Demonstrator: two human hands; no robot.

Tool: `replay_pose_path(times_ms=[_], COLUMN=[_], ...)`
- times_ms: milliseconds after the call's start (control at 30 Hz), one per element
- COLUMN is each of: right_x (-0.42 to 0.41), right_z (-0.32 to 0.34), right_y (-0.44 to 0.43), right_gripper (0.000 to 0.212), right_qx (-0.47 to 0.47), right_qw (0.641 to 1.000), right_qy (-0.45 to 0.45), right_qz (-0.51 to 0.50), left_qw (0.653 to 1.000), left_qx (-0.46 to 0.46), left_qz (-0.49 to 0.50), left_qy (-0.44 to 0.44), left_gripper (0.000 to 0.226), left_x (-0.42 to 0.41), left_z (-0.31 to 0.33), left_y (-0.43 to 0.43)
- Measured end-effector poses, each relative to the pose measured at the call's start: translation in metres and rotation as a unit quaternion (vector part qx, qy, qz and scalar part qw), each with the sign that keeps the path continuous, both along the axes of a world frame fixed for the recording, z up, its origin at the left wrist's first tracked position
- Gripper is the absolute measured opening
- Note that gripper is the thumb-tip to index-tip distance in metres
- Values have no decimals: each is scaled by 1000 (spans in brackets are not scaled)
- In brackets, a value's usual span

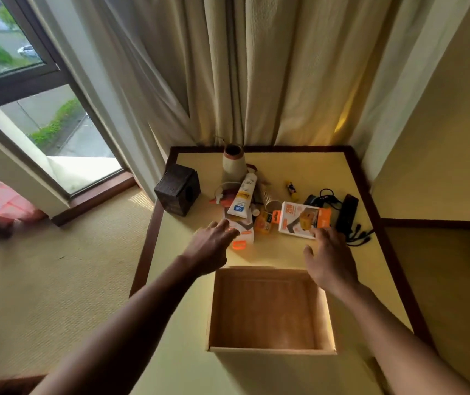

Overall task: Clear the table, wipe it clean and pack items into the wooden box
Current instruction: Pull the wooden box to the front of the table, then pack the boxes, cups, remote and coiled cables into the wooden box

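On the table (299, 169), square wooden box (266, 309)

Carpeted room: curtains (256, 67), window (14, 52)

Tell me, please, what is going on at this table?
A person seems to be starting to pack. Both hands stretch over the empty wooden box toward clutter on the table: the left hand at a small carton, the right hand at a larger package. Both hands are open, with nothing lifted yet. A tube, black cables, a vase and a dark cube also sit there.
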State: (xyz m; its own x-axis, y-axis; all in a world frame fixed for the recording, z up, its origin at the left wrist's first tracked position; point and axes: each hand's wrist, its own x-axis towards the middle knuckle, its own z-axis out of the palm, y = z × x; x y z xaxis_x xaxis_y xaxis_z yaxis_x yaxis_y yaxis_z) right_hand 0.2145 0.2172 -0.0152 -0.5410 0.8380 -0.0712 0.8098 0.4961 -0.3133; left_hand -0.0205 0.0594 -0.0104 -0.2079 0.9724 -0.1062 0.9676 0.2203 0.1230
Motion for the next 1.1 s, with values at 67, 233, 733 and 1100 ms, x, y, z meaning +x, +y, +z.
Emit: replay_pose_path(times_ms=[67,233,733,1100], right_x=[-22,-52,-46,-2], right_z=[-5,-24,-40,27], right_y=[22,63,84,31], right_gripper=[53,86,89,93], right_qx=[3,-4,71,-53], right_qw=[999,991,988,989], right_qy=[-29,-115,-96,138], right_qz=[19,62,94,-1], left_qw=[995,960,939,948], left_qx=[-59,-117,-62,190], left_qz=[-50,-145,-225,112], left_qy=[67,208,251,-228], left_gripper=[75,90,96,93], left_x=[-12,-22,-47,-15], left_z=[-10,-26,-35,7], left_y=[28,74,82,52])
